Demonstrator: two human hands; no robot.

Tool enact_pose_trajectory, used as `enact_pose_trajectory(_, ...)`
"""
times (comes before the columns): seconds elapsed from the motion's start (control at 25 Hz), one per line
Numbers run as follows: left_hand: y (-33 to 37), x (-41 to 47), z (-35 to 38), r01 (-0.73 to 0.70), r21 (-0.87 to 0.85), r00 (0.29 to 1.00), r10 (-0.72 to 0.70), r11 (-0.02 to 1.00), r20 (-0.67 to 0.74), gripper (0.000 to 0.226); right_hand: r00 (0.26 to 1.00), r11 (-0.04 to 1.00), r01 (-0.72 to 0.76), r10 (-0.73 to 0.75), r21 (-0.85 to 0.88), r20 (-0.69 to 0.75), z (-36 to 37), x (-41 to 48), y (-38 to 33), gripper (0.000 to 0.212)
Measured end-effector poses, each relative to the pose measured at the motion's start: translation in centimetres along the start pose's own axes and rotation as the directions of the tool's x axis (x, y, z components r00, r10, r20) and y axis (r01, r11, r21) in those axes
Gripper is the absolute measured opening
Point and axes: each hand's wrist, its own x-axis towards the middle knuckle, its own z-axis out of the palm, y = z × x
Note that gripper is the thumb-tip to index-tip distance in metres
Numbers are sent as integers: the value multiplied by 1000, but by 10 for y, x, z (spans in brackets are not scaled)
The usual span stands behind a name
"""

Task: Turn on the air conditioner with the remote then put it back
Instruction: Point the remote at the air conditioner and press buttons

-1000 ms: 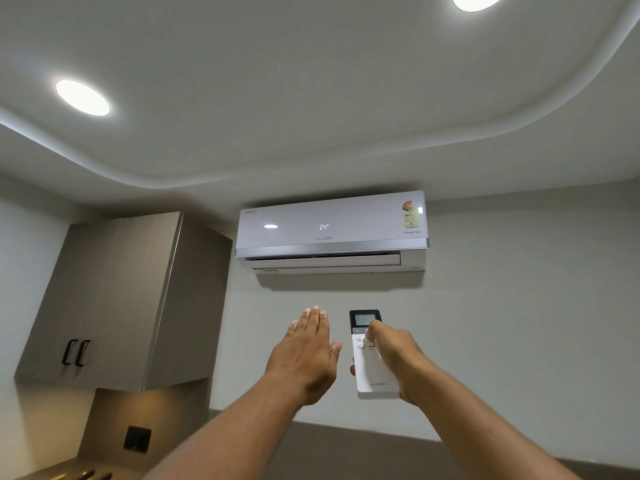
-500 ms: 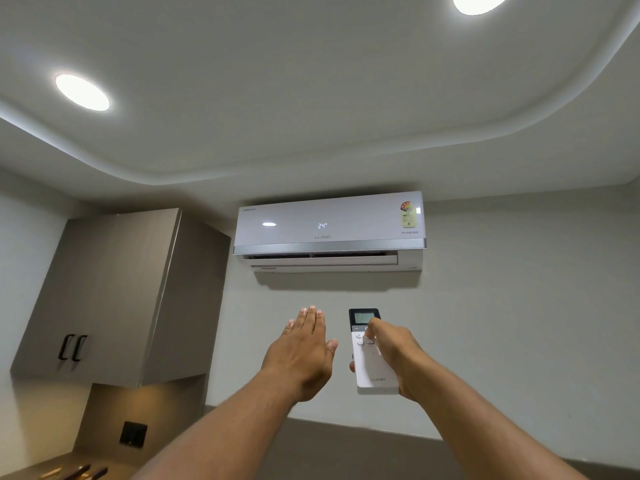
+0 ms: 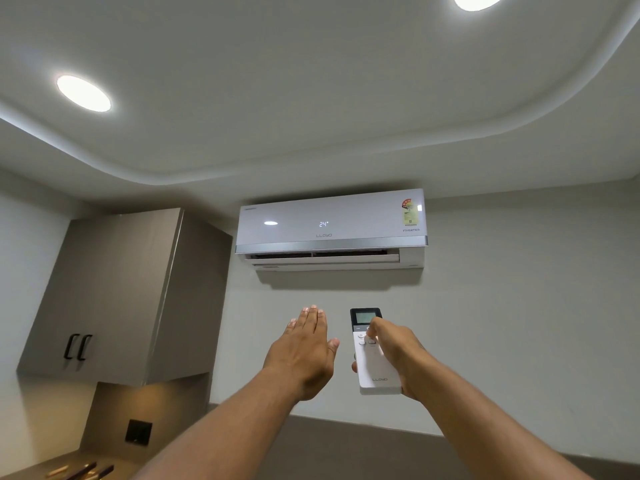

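A white wall-mounted air conditioner hangs high on the wall ahead, its front display reading 24 and its lower flap slightly open. My right hand holds a white remote with a dark screen end, pointed up at the unit, thumb resting on the buttons below the screen. My left hand is raised beside the remote, flat, palm away, fingers together and holding nothing.
A grey wall cabinet with two black handles hangs at the left. Below it sit a dark wall socket and a counter corner with small items. Two round ceiling lights are lit.
The flap under the air conditioner has opened a little wider. Both hands stay raised in nearly the same place; the view has shifted slightly.
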Motion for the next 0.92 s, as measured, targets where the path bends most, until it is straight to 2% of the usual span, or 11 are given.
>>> enact_pose_trajectory(0.4,-1,3,-5,18,-6,1000,-18,1000,11,63,1000,1000,10,-10,-23,-3,5,2,4,23)
enact_pose_trajectory(0.6,-4,2,-1,28,-10,999,-28,1000,16,64,1000,1000,10,-10,-30,-4,6,0,4,16)
enact_pose_trajectory(0.92,-1,3,-3,17,-27,1000,-16,999,21,62,1000,1000,9,-10,-22,-6,6,4,4,21)
